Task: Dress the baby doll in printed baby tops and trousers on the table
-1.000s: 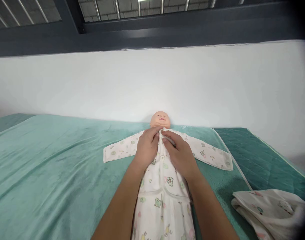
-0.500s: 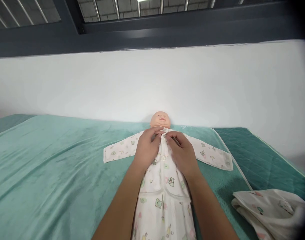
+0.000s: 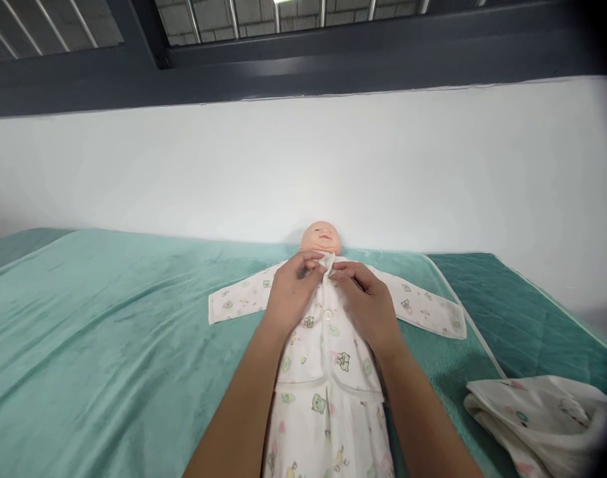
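A baby doll lies on its back with its head toward the wall, dressed in a white printed baby shirt with its sleeves spread out sideways. White printed pants cover the legs below the shirt hem. My left hand pinches the left side of the front opening just under the collar. Opposite it, my right hand pinches the right edge, fingertips almost meeting the left ones. Whether a button sits between the fingers is hidden. One round button shows lower on the front.
A light green blanket covers the bed, with a darker green quilted pad at the right. A folded white printed cloth lies at the lower right. Behind the doll rises a white wall below a dark window frame.
My fingers have shifted slightly at the collar, and the collar edge between them now stands up a little more. The view has moved very slightly; the doll lies as before.
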{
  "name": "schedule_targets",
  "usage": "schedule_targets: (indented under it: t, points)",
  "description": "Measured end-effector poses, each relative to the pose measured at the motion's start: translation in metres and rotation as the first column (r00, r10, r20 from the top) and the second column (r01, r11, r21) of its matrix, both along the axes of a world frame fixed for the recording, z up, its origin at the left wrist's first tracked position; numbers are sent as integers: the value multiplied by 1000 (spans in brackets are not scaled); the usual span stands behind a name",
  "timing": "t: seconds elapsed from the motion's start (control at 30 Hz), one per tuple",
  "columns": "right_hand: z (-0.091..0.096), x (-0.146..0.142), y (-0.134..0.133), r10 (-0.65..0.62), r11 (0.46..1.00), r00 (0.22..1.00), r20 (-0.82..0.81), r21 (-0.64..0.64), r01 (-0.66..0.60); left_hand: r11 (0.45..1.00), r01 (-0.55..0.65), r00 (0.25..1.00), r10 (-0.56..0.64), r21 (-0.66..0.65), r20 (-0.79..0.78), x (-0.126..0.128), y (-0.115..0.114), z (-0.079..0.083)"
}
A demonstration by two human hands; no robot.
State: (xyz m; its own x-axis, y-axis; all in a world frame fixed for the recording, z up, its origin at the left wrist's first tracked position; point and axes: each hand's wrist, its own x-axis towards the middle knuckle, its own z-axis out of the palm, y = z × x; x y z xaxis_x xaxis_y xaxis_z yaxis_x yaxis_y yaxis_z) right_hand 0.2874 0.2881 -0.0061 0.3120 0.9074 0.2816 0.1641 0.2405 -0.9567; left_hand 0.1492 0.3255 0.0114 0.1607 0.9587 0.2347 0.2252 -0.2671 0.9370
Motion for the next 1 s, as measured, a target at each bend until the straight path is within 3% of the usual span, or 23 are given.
schedule_targets:
  t: [0.27,0.63,1.0]
  points:
    - [2,0,-2,-1,1000,1000,4,-24,1,976,203,979,-202,-83,24,-12,-3,7]
    - [0,1,-1,16,999,1000,4,-32,-15,969,210,976,-199,-129,89,-14,2,3]
    - [-1,3,1,64,998,996,55,-13,-64,967,257,966,-256,-7,20,-14,-1,8]
